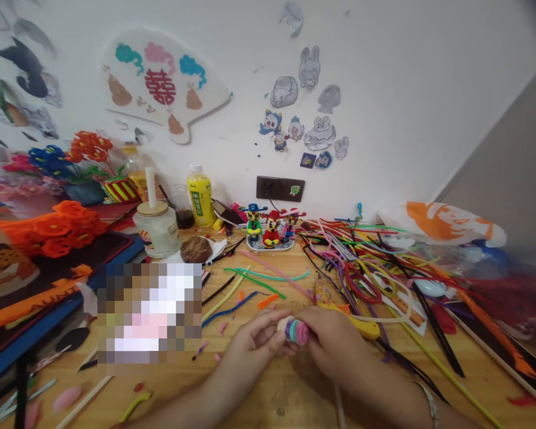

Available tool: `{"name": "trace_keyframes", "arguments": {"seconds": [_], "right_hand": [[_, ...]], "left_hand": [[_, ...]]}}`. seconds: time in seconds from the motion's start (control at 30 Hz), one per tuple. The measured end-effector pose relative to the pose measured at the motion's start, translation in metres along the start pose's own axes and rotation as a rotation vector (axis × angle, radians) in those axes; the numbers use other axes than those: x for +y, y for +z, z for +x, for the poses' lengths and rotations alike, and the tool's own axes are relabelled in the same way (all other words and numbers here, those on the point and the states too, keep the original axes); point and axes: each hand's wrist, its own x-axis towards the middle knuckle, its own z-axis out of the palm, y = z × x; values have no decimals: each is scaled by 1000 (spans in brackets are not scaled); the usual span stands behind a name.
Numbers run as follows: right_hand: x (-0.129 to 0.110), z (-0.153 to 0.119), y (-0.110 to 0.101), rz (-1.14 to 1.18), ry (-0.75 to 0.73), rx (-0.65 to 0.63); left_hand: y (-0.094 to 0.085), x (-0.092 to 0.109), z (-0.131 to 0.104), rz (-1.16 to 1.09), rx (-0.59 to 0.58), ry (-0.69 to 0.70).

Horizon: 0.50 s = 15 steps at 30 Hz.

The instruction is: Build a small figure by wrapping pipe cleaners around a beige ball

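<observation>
1. The left hand (258,339) comes in from the lower left, its fingertips pinching the left face of a small fuzzy coil (293,329)
2. The coil, wound of cream, purple, pink and teal pipe cleaner into a stubby roll, sits just above the wooden bench (268,393), squarely between both hands, its short axis running left to right
3. The right hand (333,342) closes over the coil's right side, equally near
4. Loose, limp pipe cleaners (375,262) sprawl beyond, to the right

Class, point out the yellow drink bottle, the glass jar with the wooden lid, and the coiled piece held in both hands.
yellow drink bottle (199,199), head view, label.
glass jar (158,231), head view, body.
coiled piece (295,329), head view, pink coil.
</observation>
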Motion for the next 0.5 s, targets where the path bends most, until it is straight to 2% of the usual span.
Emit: {"name": "trace_keyframes", "arguments": {"seconds": [0.13,0.3,0.4,0.5], "right_hand": [[5,4,6,-77,-52,-17],[4,5,15,-331,-140,-59],[-4,1,12,-423,-120,-135],[-9,-8,7,-342,-78,-183]], "left_hand": [[-2,-5,-1,-69,33,-29],[-3,-2,5,-66,104,-17],[-6,-1,7,49,138,65],[-9,-3,5,237,168,232]]}}
